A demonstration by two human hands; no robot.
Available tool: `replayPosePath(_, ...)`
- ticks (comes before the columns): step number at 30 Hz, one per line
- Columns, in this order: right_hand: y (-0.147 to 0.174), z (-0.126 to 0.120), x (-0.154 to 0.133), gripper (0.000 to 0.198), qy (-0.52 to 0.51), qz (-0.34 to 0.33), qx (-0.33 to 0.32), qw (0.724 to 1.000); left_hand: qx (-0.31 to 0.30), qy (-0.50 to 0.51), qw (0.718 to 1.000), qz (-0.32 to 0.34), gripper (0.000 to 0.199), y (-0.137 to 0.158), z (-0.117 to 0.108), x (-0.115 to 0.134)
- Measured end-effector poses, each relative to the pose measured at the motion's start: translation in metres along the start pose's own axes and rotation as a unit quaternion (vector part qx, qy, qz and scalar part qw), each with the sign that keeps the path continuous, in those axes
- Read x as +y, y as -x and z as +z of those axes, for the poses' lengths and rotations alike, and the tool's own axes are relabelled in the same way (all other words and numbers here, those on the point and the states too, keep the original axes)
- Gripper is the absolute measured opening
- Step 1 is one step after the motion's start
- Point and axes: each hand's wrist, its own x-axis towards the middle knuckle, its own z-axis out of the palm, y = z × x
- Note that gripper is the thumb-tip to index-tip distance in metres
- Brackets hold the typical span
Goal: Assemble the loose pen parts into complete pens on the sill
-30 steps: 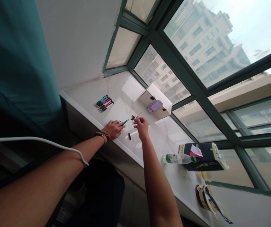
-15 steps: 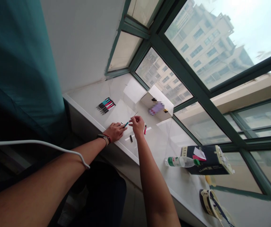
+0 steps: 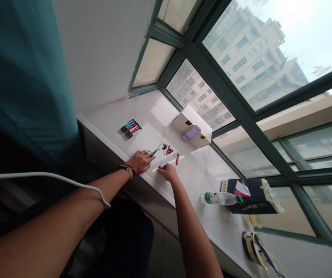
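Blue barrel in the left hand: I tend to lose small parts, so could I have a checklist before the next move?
1. Blue barrel held by the left hand: ok.
2. Blue barrel closed up: not ok, a thin rod juts from its end.
3. Dark piece firmly gripped: cannot tell; the right hand has its fingertips at it.
4. Loose parts all in one group: not ok, a red piece lies apart from the others.
5. Row of pens apart from both hands: ok.
6. Bottle capped: ok.

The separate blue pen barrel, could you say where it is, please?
In the head view, the blue pen barrel is in the left hand, left of loose pen parts.
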Motion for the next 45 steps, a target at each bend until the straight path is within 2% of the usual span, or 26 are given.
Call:
replayPosePath(5,0.001,0.008,0.005,0.013,-0.009,-0.001,0.035,0.999,-0.004,-0.006,1.000,0.005,0.047,0.000,-0.001,0.000)
replayPosePath(9,-0.004,0.002,-0.003,0.021,-0.132,0.008,0.105,0.986,0.001,-0.015,1.000,0.014,0.055,0.000,-0.002,0.002)
replayPosePath(12,-0.006,-0.003,-0.009,0.025,-0.234,0.002,0.123,0.964,-0.004,-0.022,1.000,0.014,0.056,0.000,-0.004,0.003)
replayPosePath(14,-0.005,-0.007,-0.015,0.030,-0.321,-0.010,0.126,0.939,-0.010,-0.023,1.000,0.016,0.054,0.000,-0.004,0.004)
replayPosePath(19,0.000,-0.024,-0.040,0.044,-0.543,-0.063,0.116,0.829,-0.011,-0.020,1.000,0.019,0.051,0.000,-0.004,0.002)
replayPosePath(21,0.000,-0.030,-0.050,0.041,-0.578,-0.076,0.106,0.805,-0.011,-0.019,1.000,0.019,0.050,0.000,-0.003,0.002)
replayPosePath(23,-0.001,-0.034,-0.058,0.037,-0.594,-0.080,0.112,0.793,-0.010,-0.021,1.000,0.020,0.049,0.000,-0.003,0.001)
replayPosePath(26,-0.003,-0.035,-0.065,0.035,-0.594,-0.090,0.123,0.790,-0.008,-0.021,1.000,0.022,0.047,0.000,-0.002,0.001)
replayPosePath(31,-0.004,-0.034,-0.070,0.035,-0.562,-0.107,0.135,0.809,-0.006,-0.015,1.000,0.022,0.046,0.000,-0.003,0.002)
replayPosePath(36,-0.006,-0.034,-0.070,0.034,-0.556,-0.120,0.143,0.810,-0.010,-0.012,1.000,0.016,0.048,0.000,-0.003,0.002)
replayPosePath(45,-0.012,-0.027,-0.071,0.032,-0.520,-0.117,0.142,0.834,-0.006,-0.017,1.000,0.021,0.043,0.000,-0.001,0.001)
